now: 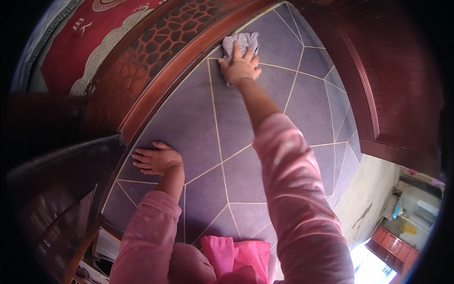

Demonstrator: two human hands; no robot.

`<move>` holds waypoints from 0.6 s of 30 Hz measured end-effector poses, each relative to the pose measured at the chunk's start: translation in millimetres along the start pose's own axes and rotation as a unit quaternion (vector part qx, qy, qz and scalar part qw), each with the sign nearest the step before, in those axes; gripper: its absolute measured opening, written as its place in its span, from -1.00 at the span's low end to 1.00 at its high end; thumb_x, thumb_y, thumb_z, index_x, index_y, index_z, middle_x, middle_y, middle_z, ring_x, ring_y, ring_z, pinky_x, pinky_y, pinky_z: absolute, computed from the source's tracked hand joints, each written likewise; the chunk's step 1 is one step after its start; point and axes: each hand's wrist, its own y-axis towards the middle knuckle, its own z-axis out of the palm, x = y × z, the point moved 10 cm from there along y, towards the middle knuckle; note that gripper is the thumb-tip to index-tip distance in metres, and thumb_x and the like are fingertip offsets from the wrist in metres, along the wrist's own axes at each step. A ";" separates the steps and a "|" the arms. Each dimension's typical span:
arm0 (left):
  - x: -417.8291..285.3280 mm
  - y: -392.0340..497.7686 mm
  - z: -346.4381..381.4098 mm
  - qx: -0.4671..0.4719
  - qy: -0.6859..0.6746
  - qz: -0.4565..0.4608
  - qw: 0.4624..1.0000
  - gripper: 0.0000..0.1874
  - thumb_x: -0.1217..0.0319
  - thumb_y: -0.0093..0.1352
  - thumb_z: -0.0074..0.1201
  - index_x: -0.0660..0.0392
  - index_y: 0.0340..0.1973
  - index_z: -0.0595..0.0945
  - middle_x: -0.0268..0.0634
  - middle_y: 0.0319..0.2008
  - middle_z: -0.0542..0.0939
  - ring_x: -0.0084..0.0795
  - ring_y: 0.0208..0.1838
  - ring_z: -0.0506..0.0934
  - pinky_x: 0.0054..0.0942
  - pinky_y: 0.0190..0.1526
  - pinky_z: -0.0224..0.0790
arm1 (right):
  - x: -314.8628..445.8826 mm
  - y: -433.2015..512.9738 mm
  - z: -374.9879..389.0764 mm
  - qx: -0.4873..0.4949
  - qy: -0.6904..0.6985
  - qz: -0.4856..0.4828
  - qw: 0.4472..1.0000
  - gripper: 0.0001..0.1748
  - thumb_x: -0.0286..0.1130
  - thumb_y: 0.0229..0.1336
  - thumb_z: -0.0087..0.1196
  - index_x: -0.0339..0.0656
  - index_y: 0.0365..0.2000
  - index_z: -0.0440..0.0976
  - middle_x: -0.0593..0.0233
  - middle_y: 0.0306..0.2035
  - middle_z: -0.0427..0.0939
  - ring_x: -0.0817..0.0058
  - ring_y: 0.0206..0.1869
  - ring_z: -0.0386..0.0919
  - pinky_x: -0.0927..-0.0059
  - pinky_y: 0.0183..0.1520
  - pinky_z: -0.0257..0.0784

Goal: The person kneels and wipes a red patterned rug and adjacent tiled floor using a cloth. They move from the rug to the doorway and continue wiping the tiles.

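My right hand (pixel 242 68) lies with spread fingers on a crumpled pale grey cloth (pixel 244 39), pressing it to the dark tiled surface (pixel 248 117) near its far left edge, beside a reddish-brown wooden rail. The palm hides part of the cloth. Lower on the left, my left hand (pixel 158 160) rests flat on the same tiles by their edge, fingers apart and nothing in it. Light seams cross the tiles in an angular pattern. A bright pink fabric (pixel 236 254) hangs at the bottom, in front of my body.
Along the left runs a wooden rail (pixel 170 67) with an openwork panel and a red patterned textile (pixel 71 53) behind it. A dark glossy surface (pixel 64 170) lies lower left, above an open compartment (pixel 106 245) holding items. A dark red panelled wooden door (pixel 400 88) stands on the right.
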 end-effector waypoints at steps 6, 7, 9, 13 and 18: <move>11.5 11.6 2.4 -0.015 0.005 -0.004 1.000 -0.28 -0.01 0.38 -0.34 0.27 0.29 0.19 0.06 0.35 0.15 0.16 0.41 0.06 0.15 0.30 -0.05 | 0.0 19.0 -5.5 -0.016 -0.052 -0.092 0.994 -0.44 -0.14 0.08 0.07 0.25 0.14 0.28 0.21 0.19 0.26 0.13 0.19 0.23 0.03 0.15 0.24; 8.7 10.9 1.2 -0.019 0.006 -0.001 1.000 -0.28 -0.01 0.38 -0.34 0.27 0.29 0.20 0.06 0.35 0.14 0.16 0.41 0.06 0.15 0.30 -0.05 | -23.7 16.2 -9.2 -0.007 -0.053 -0.080 0.995 -0.44 -0.16 0.06 0.09 0.21 0.13 0.31 0.17 0.17 0.28 0.11 0.19 0.25 0.06 0.17 0.25; 7.8 14.1 -2.3 -0.018 0.006 -0.005 1.000 -0.28 -0.01 0.38 -0.34 0.28 0.29 0.19 0.06 0.35 0.14 0.16 0.41 0.06 0.15 0.29 -0.05 | -95.6 -11.0 -25.8 -0.085 -0.034 -0.032 0.995 -0.41 -0.18 0.03 0.11 0.13 0.14 0.34 0.12 0.15 0.31 0.06 0.17 0.26 0.12 0.19 0.27; 6.4 10.1 -1.6 -0.019 0.008 -0.006 1.000 -0.28 -0.01 0.38 -0.35 0.27 0.29 0.18 0.06 0.35 0.14 0.17 0.41 0.06 0.15 0.29 -0.04 | -282.4 -112.5 -39.8 -0.114 -0.053 0.155 0.980 -0.32 -0.17 0.00 0.12 0.09 0.19 0.28 -0.02 0.19 0.25 -0.02 0.23 0.21 0.10 0.22 0.24; 0.6 6.0 -6.3 -0.014 -0.014 -0.010 1.000 -0.26 -0.02 0.37 -0.36 0.27 0.30 0.18 0.05 0.36 0.13 0.17 0.41 0.06 0.17 0.28 -0.04 | -393.7 -241.0 -56.7 -0.203 0.190 0.378 0.883 -0.31 -0.29 -0.07 0.14 -0.10 0.17 0.33 -0.04 0.13 0.24 0.08 0.16 0.33 0.22 0.24 0.25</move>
